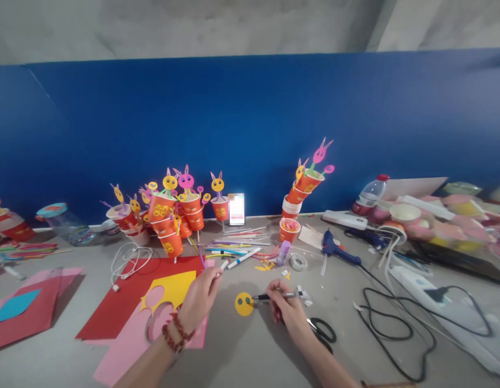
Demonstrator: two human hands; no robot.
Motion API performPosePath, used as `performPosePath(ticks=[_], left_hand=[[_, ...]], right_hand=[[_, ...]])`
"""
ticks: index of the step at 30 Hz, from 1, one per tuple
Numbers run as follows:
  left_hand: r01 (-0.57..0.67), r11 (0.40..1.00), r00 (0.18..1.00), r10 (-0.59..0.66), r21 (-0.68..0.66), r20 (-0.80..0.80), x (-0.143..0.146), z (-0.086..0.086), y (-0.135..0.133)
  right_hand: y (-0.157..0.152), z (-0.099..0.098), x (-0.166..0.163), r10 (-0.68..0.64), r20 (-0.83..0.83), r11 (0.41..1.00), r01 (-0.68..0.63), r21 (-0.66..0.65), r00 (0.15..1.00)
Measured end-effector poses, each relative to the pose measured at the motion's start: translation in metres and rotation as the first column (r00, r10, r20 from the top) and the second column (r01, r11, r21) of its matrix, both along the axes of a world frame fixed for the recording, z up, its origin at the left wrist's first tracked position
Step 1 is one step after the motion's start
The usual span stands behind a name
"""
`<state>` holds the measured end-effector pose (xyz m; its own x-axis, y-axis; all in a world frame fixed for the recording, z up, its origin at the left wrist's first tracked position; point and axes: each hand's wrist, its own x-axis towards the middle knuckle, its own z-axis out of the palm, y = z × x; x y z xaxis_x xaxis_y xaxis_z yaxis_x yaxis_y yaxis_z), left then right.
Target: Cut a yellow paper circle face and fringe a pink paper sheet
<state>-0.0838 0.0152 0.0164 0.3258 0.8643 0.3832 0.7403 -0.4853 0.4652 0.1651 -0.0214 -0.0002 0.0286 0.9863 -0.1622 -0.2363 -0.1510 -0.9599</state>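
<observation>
Item 1: yellow round paper disc (244, 304) with two dark oval marks, flat on the grey surface (234, 355), between the two hands; landmark for all entries below.

Item 2: slim black-and-silver pen (263, 297), right of the disc, long axis nearly side to side, tip at the disc's right edge; whether it touches cannot be told.

Item 3: right hand (284, 307), right of the disc and the nearer of the two; fingers closed around the pen, which bridges the gap.

Item 4: left hand (199, 296), left of the disc, red beaded bracelet (177, 333) at the wrist; thumb and fingers drawn together, a small pale piece (224, 264) at their tips, grip on it uncertain.

Item 5: black-handled scissors (325, 331), right of the disc and nearer the viewer.

Item 6: yellow cut paper sheet (179, 283), left of the disc, beyond the left wrist.
</observation>
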Motion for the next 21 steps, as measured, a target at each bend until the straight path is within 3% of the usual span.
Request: performPosePath(ticks=[5,10,16,21], left_hand=[[0.014,1.000,0.994,-0.015,-0.007,-0.104,-0.005,0.002,0.050],[0.054,0.998,0.979,-0.059,-0.029,-0.196,0.007,-0.005,0.082],[0.049,0.998,0.977,-0.054,-0.031,-0.205,0.007,-0.014,0.087],[0.011,1.000,0.990,-0.012,-0.008,-0.139,-0.005,-0.003,0.073]], right_hand=[[0.011,-0.001,0.013,-0.049,0.112,0.995,0.039,0.090,0.992],[0.013,-0.003,0.019,-0.034,0.090,0.994,0.024,0.111,0.995],[0.010,-0.001,0.019,-0.035,0.047,0.995,0.031,0.095,0.998],[0.011,0.000,0.020,-0.027,0.019,0.997,0.025,0.070,0.999]])
